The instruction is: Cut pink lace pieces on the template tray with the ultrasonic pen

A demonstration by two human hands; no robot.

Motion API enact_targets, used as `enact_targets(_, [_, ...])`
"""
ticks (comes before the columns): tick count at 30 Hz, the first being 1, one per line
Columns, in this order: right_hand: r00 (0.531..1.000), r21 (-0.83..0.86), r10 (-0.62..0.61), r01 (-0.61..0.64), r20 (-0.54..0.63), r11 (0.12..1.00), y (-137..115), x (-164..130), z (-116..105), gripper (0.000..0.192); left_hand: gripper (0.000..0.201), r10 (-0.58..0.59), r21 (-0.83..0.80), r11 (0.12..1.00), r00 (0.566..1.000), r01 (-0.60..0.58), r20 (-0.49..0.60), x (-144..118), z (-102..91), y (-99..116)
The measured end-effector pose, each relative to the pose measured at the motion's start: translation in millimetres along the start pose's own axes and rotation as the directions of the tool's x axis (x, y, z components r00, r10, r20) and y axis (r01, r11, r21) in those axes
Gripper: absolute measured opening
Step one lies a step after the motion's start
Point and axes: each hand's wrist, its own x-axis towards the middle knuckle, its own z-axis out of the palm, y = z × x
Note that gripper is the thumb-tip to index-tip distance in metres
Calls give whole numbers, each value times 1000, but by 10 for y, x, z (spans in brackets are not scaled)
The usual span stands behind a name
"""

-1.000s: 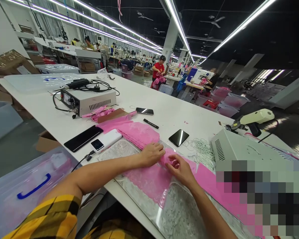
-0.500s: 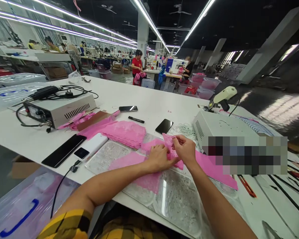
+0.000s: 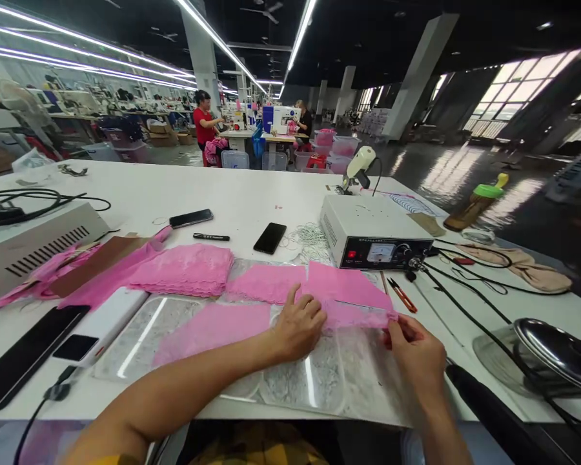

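Observation:
A sheer pink lace piece (image 3: 356,315) stretches between my two hands, over the near edge of a solid pink fabric panel (image 3: 348,282). My right hand (image 3: 414,345) pinches its right end between thumb and fingers. At the left end, my left hand (image 3: 299,328) has curled fingers on the lace; the fingertips are partly hidden. Just beyond my left hand lies another pink lace piece (image 3: 268,283). A sheer pink piece (image 3: 217,329) lies on the clear mat (image 3: 303,384), partly under my left forearm. Left of these sits a stack of pink lace pieces (image 3: 184,268).
A grey control box (image 3: 382,223) stands at right, with orange snips (image 3: 401,296) and black cables before it. A lidded glass pot (image 3: 508,361) is near right. Two phones, including one (image 3: 270,237) mid-table, a marker (image 3: 212,237) and a white power bank (image 3: 104,323) lie about.
The view has turned right. My right hand has moved right and nearer, drawing out the lace that was bunched between my hands. The solid pink panel now shows beyond it.

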Motion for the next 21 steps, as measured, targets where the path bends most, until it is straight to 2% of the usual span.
enact_targets(4, [999,-172,6,-14,-47,985,297,-221,-261,29,12,207,19,978,976,-209,61,-290,-14,82])
enact_targets(8, [996,-347,-81,93,49,933,489,-357,-442,26,12,368,23,928,924,-372,105,-520,-89,101])
enact_targets(10, [986,-402,-130,163,106,901,523,-400,-513,24,4,394,-59,919,905,-390,159,-557,-148,87])
enact_targets(13, [979,-418,-157,198,130,887,472,-406,-567,26,5,289,-193,950,922,-244,258,-437,-226,23])
enact_targets(15, [978,-395,-155,198,138,897,399,-345,-545,31,11,182,-188,973,941,-131,284,-232,-246,-56])
enact_targets(18, [961,-339,-179,244,213,909,306,-125,-412,33,18,31,-133,991,954,9,298,180,-213,-221])
enact_targets(20, [943,-310,-201,281,265,908,280,91,-273,32,17,-42,-112,990,945,82,324,437,-160,-336])
enact_targets(21, [935,-302,-210,295,284,907,277,206,-196,31,25,-69,-108,988,936,113,344,542,-130,-387])
